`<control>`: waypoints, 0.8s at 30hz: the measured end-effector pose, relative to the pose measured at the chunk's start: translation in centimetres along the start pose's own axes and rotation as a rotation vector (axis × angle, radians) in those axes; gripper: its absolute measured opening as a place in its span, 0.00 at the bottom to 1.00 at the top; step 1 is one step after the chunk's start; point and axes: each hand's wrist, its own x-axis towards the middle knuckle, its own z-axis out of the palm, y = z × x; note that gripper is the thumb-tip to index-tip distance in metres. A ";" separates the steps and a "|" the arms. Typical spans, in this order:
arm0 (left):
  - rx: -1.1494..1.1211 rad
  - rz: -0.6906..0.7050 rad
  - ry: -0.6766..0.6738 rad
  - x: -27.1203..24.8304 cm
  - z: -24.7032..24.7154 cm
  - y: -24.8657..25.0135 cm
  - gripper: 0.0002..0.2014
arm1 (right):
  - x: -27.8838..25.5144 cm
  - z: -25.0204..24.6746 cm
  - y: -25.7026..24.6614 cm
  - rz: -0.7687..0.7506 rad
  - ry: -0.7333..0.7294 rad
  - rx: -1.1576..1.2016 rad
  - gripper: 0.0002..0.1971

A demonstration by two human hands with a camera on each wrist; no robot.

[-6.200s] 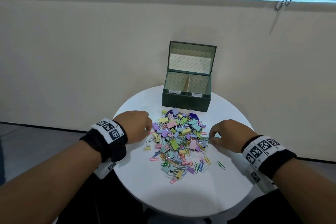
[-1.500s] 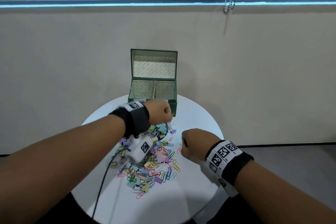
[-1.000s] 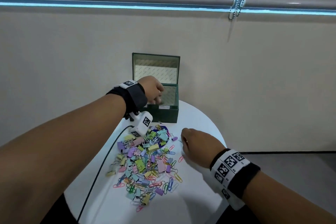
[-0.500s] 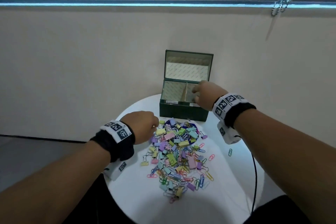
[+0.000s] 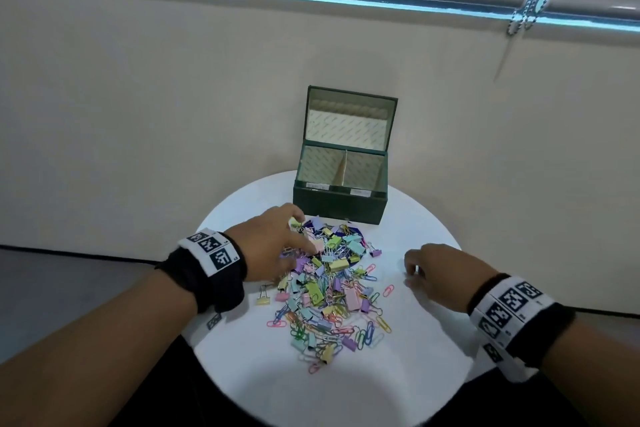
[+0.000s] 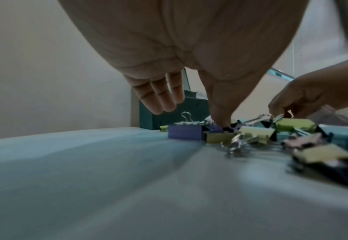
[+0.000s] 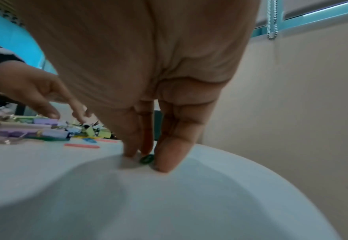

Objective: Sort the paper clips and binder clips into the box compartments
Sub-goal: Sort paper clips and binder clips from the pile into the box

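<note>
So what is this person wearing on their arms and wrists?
Both forearms are bare, with no sleeves. Each wrist has a wide black band with a white strip printed with black square code markers: left wristband, right wristband. A small white block bearing another marker hangs under each wrist. The left hand and right hand wear no gloves; no rings show.

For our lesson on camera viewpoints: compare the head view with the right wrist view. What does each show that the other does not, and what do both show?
Only the head view shows the inside of the open green box, with its divider and two compartments, and both wristbands.

Only the right wrist view shows a small green paper clip on the table between the fingertips of the right hand.

Both show the white round table, the clip pile, and the left hand reaching into the pile.
</note>
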 end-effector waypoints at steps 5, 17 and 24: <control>0.018 -0.038 0.132 -0.4 -0.1 0.0 0.10 | 0.1 0.0 -0.7 -0.075 0.048 0.018 0.06; 0.005 0.101 -0.042 -4.5 0.3 3.3 0.12 | 1.0 -0.7 -0.9 0.020 -0.091 0.208 0.10; 0.039 0.073 -0.104 -4.8 0.5 2.9 0.07 | 0.2 -0.9 -0.7 -0.104 0.122 0.373 0.06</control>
